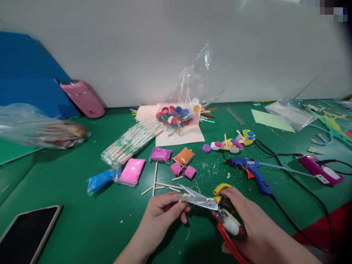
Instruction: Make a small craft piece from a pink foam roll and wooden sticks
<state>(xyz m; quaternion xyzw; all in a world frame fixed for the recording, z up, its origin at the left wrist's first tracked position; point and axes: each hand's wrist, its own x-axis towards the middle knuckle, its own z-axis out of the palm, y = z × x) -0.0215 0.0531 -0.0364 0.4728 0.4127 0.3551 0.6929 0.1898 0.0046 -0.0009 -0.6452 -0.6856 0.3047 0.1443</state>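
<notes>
In my right hand (247, 220) is a pair of scissors (202, 201), its silver blades parted and pointing left. A yellow loop shows at my thumb. Lower in the same hand are a red handle (229, 244) and a white rounded piece (231, 226); I cannot tell whether the red handle belongs to the scissors. My left hand (167, 211) pinches a short wooden stick (184, 197), mostly hidden by fingers and blade, at the scissors' tips. Just beyond lie loose wooden sticks (155, 176) and pink bottle caps (189, 172).
A blue glue gun (251, 170) with its cord lies right, near a purple device (320, 169). Clay packets (132, 171), wrapped chopsticks (129, 143) and a bag of caps (176, 117) sit ahead. A phone (27, 234) is at left, a pink flask (84, 99) behind.
</notes>
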